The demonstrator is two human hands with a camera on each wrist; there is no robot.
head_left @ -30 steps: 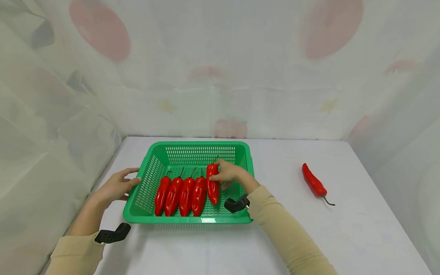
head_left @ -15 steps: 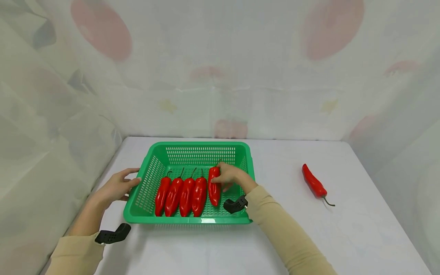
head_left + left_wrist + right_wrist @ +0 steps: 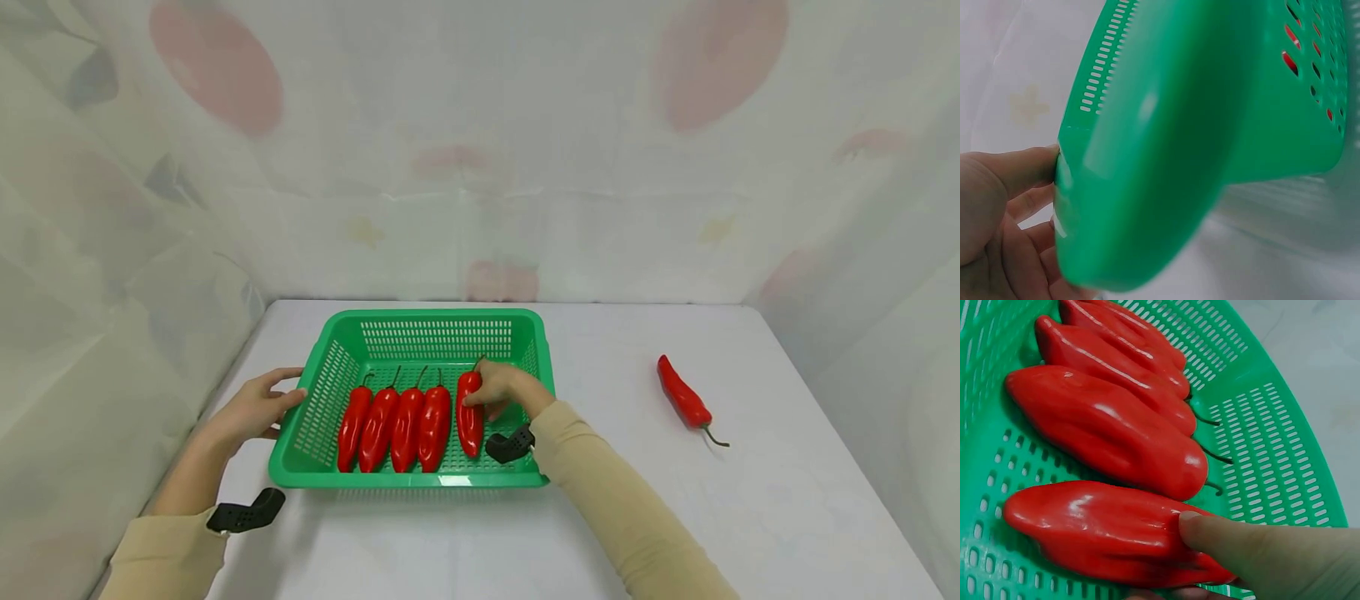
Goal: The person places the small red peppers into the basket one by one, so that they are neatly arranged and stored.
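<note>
A green plastic basket [image 3: 360, 480] with slotted walls stands on the white table. My left hand [image 3: 258, 406] holds its left rim, the thumb on the edge and the fingers beneath, as the left wrist view shows. Inside the basket, my right hand [image 3: 501, 385] grips a red chili pepper [image 3: 470, 429] near its stem end. In the right wrist view the thumb presses on top of this pepper [image 3: 1097, 528], and most of the other fingers are hidden below it. Several more red chili peppers [image 3: 406, 429] lie in a row to its left, stems pointing away.
Another red chili pepper [image 3: 685, 395] lies on the table [image 3: 750, 500] to the right, outside the basket. A pale patterned curtain [image 3: 585, 225] hangs along the back and sides of the table.
My right hand has moved the gripped pepper slightly right and toward me, widening the gap to the row. The left hand stays at the rim.
</note>
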